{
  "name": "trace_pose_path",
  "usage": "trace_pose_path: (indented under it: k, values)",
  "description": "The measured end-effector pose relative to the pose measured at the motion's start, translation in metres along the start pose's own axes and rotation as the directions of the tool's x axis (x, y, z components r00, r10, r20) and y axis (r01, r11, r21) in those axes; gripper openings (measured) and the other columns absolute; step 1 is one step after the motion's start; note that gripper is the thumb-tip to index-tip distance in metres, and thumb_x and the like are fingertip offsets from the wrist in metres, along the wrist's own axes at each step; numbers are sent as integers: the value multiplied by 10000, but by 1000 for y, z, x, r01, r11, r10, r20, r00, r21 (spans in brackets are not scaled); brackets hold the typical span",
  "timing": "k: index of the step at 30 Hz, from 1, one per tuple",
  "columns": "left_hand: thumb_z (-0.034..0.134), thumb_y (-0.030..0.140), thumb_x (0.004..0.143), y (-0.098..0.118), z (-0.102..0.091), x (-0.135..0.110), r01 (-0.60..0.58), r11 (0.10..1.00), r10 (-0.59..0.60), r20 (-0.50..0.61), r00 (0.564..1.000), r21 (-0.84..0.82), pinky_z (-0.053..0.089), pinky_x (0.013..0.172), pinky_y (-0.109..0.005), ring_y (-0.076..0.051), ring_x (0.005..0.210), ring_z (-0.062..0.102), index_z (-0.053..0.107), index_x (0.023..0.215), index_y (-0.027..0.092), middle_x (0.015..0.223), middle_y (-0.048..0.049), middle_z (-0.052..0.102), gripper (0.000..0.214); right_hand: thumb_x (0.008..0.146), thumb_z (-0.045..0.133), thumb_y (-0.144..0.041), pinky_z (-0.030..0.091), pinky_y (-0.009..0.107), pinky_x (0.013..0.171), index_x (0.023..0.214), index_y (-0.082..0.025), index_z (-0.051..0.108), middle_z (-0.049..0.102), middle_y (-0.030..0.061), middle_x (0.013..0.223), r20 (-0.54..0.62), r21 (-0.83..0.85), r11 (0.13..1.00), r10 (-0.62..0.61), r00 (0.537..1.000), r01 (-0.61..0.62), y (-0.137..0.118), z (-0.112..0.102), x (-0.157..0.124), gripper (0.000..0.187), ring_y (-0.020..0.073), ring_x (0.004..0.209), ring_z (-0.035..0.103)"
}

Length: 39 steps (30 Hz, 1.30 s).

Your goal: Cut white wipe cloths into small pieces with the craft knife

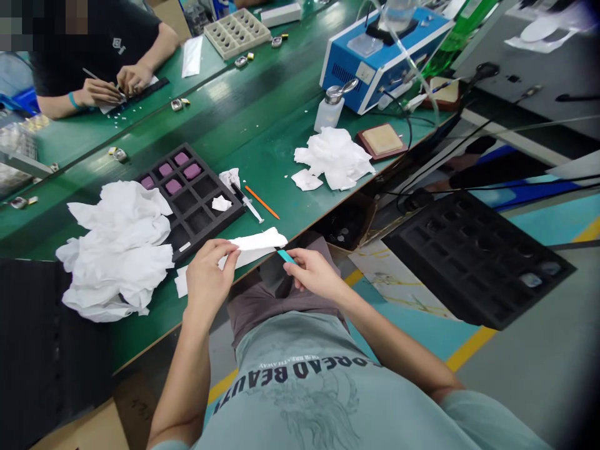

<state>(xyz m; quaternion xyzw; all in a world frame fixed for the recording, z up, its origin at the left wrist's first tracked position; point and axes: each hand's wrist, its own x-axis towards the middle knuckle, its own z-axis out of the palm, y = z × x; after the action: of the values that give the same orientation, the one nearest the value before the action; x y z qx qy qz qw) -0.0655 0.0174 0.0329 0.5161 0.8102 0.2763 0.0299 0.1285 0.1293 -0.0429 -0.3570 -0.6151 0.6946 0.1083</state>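
Note:
My left hand [209,273] pinches one end of a white wipe [257,243] at the front edge of the green table [262,131]. My right hand [313,271] is closed around a small teal tool [285,256] whose tip points at the wipe. Just beyond lies a black foam tray [190,203] with several purple parts [172,177] in its far cells and a white scrap in one cell. A syringe [247,203] and an orange stick [261,202] lie beside the tray.
Crumpled white wipes lie left [119,250] and at mid-table [335,157]. A dispenser bottle [330,107], a blue machine [382,53] and a brown pad [382,140] stand beyond. Another black tray [473,256] sits at right. A co-worker's hands [115,84] work far left.

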Motion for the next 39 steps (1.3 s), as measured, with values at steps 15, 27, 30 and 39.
trace_pose_path:
  k: [15,27,30,39]
  values:
    - [575,360,947,-24,18,-11,46,968,-100,207,973,247,480,767,-370,-285,1037,631,756,957,226,1122,-75,708,226,900,551,-260,461,253,556,1183,-173,676,681,2,749,-163,-204,977,-96,982,62,6,-10,4,322,128,541,598]
    - [750,456,803,-4,28,67,170,883,81,499,863,-437,470,992,-392,-284,1161,641,679,1261,190,1268,-112,708,534,972,550,-262,531,341,869,1280,-243,641,747,50,1197,-151,-488,839,-353,923,241,-23,-3,-20,322,229,1012,717]
    - [773,481,781,-8,22,69,265,821,120,607,785,-505,508,757,-313,-228,854,676,763,952,158,918,-71,753,366,1001,501,-255,535,342,907,1312,-227,616,719,61,1268,-105,-513,801,-415,904,308,-30,-3,-27,332,224,1079,704]
    - [734,508,808,12,-10,24,475,735,-35,673,739,-483,347,431,-216,-100,514,484,684,714,148,692,-24,591,375,1020,429,-268,479,287,736,1225,-227,647,761,63,1060,-76,-536,783,-416,906,315,-37,1,-44,302,192,870,694]
